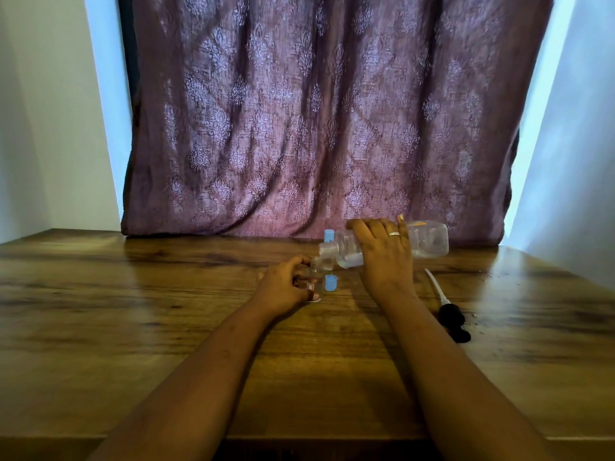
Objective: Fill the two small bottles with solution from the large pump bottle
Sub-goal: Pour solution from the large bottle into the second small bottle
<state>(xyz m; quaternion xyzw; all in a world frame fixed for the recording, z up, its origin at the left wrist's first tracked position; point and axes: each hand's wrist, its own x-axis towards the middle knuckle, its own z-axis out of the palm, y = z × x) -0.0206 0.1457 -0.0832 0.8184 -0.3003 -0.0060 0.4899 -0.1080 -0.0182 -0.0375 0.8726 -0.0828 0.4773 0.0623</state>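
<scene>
Two hands at work over a small bottle

Two bare forearms reach across a wooden table (166,294). A black pump head (453,322) with its white tube lies at right. The left hand (286,287) pinches a small clear bottle (315,277) upright; a blue cap (331,283) stands just beside it. The right hand (382,254) wraps the large bottle (429,241), tipped mouth-down over it. Another blue-capped bottle (328,235) stands behind, before a purple curtain (316,111).

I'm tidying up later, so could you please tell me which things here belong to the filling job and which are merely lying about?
In use: large bottle, small bottle, blue cap, pump, second blue cap.
Lying about: curtain, table.
</scene>
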